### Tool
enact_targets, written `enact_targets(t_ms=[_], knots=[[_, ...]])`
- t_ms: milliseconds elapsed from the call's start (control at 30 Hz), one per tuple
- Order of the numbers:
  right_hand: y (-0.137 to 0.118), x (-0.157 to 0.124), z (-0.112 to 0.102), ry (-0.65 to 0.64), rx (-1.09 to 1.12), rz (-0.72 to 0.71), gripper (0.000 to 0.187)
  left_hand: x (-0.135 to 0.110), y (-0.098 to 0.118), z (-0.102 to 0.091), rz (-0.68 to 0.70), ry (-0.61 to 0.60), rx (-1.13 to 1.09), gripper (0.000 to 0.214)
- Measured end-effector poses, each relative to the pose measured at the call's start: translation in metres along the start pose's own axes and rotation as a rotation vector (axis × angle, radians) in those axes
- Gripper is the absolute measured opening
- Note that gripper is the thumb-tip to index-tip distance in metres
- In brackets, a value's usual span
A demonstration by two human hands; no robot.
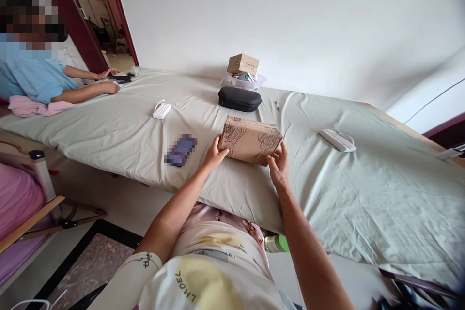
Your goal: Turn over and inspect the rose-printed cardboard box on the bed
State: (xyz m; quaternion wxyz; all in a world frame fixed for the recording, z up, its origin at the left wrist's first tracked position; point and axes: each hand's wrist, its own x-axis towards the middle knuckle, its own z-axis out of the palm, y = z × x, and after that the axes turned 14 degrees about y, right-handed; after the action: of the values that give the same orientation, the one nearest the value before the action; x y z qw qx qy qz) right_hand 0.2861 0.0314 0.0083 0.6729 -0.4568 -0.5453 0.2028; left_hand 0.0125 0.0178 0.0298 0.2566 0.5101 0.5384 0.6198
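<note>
Between my two hands is a brown cardboard box (250,141) with dark scribbled loops drawn on it, tilted a little over the cloth. My left hand (215,154) grips its left end, thumb on the near face. At the right end my right hand (279,164) holds the lower corner, with its thumb on the near face and the fingers partly hidden behind. Just beyond the box lies a black zip case (240,99). A phone-like item (180,150), blurred out, rests to the left of my left hand.
A pale cloth (363,203) covers the long table. White power strips (162,110) lie left and right. At the back, a small carton (243,64) sits on a clear plastic tub (227,80). A co-worker in a blue shirt (32,72) handles something dark at far left.
</note>
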Motion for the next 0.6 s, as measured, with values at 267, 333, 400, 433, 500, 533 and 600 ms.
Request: enact_targets(t_ms=[267, 333, 400, 433, 500, 533, 600], knots=[[-0.010, -0.004, -0.003, 0.025, -0.192, -0.079, 0.082, -0.003, -0.015, -0.006, -0.008, 0.031, 0.062, 0.065], [-0.009, -0.003, -0.002, 0.047, -0.176, -0.080, 0.083, -0.003, -0.016, -0.007, 0.002, 0.029, 0.034, 0.065], [-0.009, -0.002, -0.001, 0.063, -0.162, -0.091, 0.084, -0.002, -0.018, -0.006, 0.005, 0.009, 0.007, 0.065], [-0.010, -0.002, -0.001, 0.061, -0.162, -0.104, 0.084, -0.002, -0.019, -0.006, 0.007, 0.004, 0.003, 0.065], [-0.014, -0.002, 0.000, 0.044, -0.179, -0.139, 0.082, -0.001, -0.022, -0.005, 0.014, 0.025, 0.040, 0.065], [-0.017, -0.002, -0.001, 0.039, -0.193, -0.166, 0.078, -0.001, -0.023, -0.004, 0.020, 0.048, 0.077, 0.066], [-0.024, -0.005, 0.000, 0.045, -0.220, -0.245, 0.068, -0.001, -0.025, -0.002, 0.039, 0.101, 0.150, 0.071]])
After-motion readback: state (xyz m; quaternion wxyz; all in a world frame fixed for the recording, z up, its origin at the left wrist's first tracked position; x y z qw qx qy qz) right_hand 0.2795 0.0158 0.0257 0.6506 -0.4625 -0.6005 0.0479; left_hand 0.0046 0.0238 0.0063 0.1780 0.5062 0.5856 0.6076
